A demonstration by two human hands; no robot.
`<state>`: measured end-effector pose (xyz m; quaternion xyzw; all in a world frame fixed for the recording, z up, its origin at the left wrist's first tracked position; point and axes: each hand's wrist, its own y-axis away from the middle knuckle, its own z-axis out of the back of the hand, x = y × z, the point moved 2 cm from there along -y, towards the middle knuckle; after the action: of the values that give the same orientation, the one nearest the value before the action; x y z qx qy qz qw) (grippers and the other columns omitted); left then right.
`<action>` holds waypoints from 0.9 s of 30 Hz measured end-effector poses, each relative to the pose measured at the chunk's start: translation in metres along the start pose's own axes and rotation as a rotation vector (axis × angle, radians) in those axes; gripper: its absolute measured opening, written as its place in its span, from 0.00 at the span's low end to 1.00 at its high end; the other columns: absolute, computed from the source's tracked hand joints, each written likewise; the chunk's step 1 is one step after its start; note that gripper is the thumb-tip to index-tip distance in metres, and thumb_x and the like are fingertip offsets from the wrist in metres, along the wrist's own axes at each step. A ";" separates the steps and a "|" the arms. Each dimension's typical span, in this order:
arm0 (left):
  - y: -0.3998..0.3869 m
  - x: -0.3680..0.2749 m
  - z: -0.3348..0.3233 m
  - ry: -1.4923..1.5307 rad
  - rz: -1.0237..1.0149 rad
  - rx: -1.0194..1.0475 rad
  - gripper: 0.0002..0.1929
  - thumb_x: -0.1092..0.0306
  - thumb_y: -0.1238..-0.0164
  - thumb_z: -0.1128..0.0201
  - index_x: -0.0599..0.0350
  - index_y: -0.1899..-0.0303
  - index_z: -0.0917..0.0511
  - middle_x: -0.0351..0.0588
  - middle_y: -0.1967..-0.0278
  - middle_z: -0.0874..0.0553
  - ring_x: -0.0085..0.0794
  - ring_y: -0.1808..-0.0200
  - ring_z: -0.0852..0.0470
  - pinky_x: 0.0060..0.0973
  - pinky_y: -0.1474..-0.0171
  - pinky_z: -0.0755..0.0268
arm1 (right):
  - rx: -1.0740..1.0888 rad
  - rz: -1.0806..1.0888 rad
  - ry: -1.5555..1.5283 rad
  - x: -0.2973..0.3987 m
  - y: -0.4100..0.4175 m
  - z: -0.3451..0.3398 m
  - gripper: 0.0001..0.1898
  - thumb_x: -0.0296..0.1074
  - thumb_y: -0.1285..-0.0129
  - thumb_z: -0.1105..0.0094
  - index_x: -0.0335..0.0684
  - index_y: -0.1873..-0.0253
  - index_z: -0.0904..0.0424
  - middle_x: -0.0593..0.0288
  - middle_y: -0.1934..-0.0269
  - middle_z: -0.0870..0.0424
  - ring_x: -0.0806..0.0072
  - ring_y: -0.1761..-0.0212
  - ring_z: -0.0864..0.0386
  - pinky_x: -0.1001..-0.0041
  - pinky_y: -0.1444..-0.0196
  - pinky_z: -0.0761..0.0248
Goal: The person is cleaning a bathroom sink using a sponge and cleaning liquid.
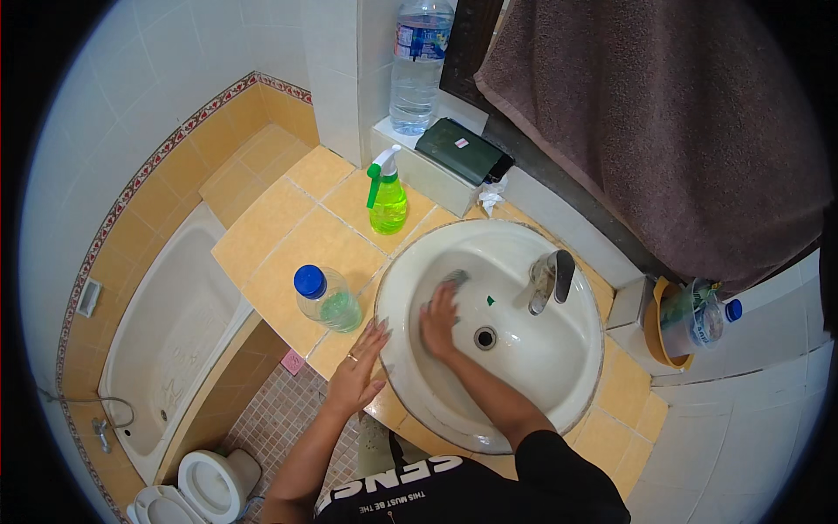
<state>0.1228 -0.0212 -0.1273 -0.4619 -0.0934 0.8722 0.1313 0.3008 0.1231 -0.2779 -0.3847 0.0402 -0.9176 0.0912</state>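
Inside the white washbasin [563, 367], my right hand [440, 321] lies against the left part of the bowl. Blurred grey-green patches show at its fingertips; whether they are a pad under the hand cannot be told. My left hand [361, 370] touches the basin's left rim, fingers extended and holding nothing. Just beyond its fingertips stands a clear plastic bottle [340, 311] with a blue cap and green contents. A small dark green scrap [490, 300] lies in the bowl above the drain [485, 338]. The metal faucet [550, 281] is at the bowl's right.
A green spray bottle [388, 208] stands on the tiled counter [281, 236] behind the basin. On the ledge are a large water bottle [416, 85] and a dark green case [458, 150], with crumpled tissue [490, 196] beside it. A brown towel [628, 118] hangs above; a yellow container [658, 327] holds bottles.
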 end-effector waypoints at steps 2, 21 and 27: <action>0.008 0.004 0.003 -0.011 0.012 -0.005 0.38 0.39 0.26 0.46 0.64 0.28 0.33 0.60 0.26 0.32 0.55 0.22 0.39 0.43 0.22 0.45 | 0.171 0.182 -0.137 0.011 0.049 0.006 0.36 0.45 0.23 0.55 0.33 0.19 0.53 0.36 0.19 0.54 0.46 0.15 0.59 0.40 0.20 0.68; 0.008 -0.005 0.001 -0.091 -0.073 -0.056 0.29 0.59 0.28 0.38 0.62 0.30 0.30 0.59 0.27 0.30 0.52 0.22 0.38 0.41 0.23 0.42 | 1.211 0.225 0.574 -0.059 0.112 0.132 0.38 0.55 0.20 0.65 0.39 0.17 0.63 0.48 0.16 0.66 0.56 0.14 0.71 0.45 0.18 0.69; 0.008 -0.005 0.000 -0.088 -0.105 -0.074 0.28 0.60 0.29 0.36 0.63 0.32 0.28 0.58 0.28 0.28 0.51 0.23 0.36 0.40 0.23 0.41 | 0.882 0.015 0.891 -0.118 0.070 0.202 0.42 0.65 0.24 0.68 0.43 0.16 0.60 0.52 0.15 0.65 0.59 0.13 0.71 0.44 0.18 0.73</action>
<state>0.1241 -0.0307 -0.1262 -0.4220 -0.1555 0.8795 0.1554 0.5352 0.0770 -0.2290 0.1091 -0.3051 -0.9196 0.2224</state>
